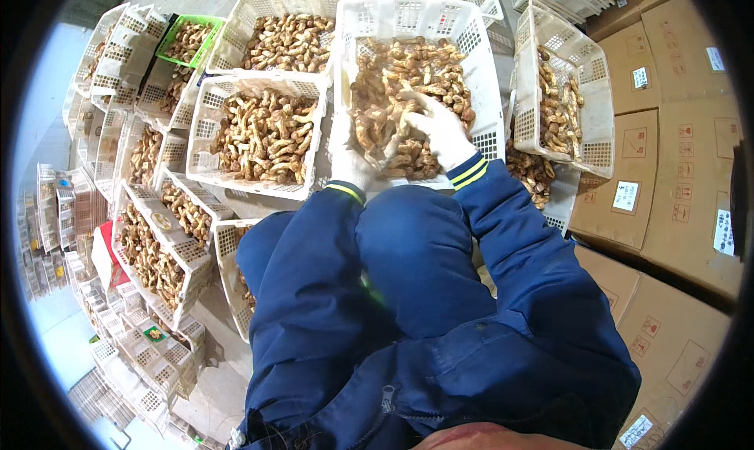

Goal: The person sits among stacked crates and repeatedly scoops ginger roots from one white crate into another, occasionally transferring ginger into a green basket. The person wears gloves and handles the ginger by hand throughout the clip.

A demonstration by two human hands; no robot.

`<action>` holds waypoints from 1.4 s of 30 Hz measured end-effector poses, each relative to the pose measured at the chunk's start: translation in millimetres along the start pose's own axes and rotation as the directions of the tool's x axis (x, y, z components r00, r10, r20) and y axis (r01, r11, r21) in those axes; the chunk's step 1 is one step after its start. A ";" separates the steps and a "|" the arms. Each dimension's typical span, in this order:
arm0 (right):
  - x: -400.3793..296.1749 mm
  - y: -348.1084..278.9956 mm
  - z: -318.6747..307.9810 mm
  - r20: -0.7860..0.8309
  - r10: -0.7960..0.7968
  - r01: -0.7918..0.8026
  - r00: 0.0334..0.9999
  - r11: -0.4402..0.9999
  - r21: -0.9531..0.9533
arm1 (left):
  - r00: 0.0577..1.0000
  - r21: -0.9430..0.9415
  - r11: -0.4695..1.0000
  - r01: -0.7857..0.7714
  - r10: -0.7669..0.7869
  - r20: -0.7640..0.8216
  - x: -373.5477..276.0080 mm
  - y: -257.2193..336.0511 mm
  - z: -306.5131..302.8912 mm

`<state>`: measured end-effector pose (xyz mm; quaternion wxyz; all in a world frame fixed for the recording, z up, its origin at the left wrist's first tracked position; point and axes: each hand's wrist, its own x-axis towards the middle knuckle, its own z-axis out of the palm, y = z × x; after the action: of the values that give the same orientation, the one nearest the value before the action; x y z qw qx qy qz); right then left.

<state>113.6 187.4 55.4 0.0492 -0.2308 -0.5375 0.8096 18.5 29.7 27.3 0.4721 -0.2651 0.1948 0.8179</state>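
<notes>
A white plastic crate (495, 85) with perforated walls stands before my knees, holding many brown-capped mushrooms (424, 61) with pale stems. Both of my hands are inside its near half, in white gloves. At the crate's near left, my left hand (356, 158) cups a few mushrooms (370, 126), blurred by motion. My right hand (440, 126) reaches in from the right, its thumb and fingers around pale-stemmed mushrooms near the middle of the pile. The fingertips of both hands are partly hidden among the mushrooms.
To the left sit a crate of mushrooms (265, 135), another behind it (288, 40), and a green basket (189, 40). More crates (153, 255) are stacked farther left. On the right, a tilted crate (595, 96) rests over another, beside cardboard boxes (618, 179).
</notes>
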 end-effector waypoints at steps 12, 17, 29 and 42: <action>77.3 -7.9 -57.9 0.024 -0.328 0.039 0.944 0.040 -0.998 | 0.984 0.010 0.993 -0.116 0.116 -0.133 -10.7 1.5 12.7; 121.1 31.5 -104.2 -0.093 0.012 -0.083 0.996 -0.340 -0.937 | 0.990 0.001 0.995 -0.100 0.100 -0.099 -1.7 5.9 7.3; 30.7 5.7 -82.3 -0.082 0.042 0.006 0.996 0.858 0.514 | 0.995 -0.008 0.995 -0.096 0.096 -0.030 -7.1 4.9 8.4; -14.8 -64.1 -97.6 -0.009 -0.186 0.174 0.982 0.897 0.406 | 0.912 -0.182 0.932 -0.312 0.348 0.218 -68.3 42.2 58.0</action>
<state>157.6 292.0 86.6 0.1623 -0.1525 -0.3781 0.8986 -4.6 -3.3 117.8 0.3272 -0.1576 0.1173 0.9243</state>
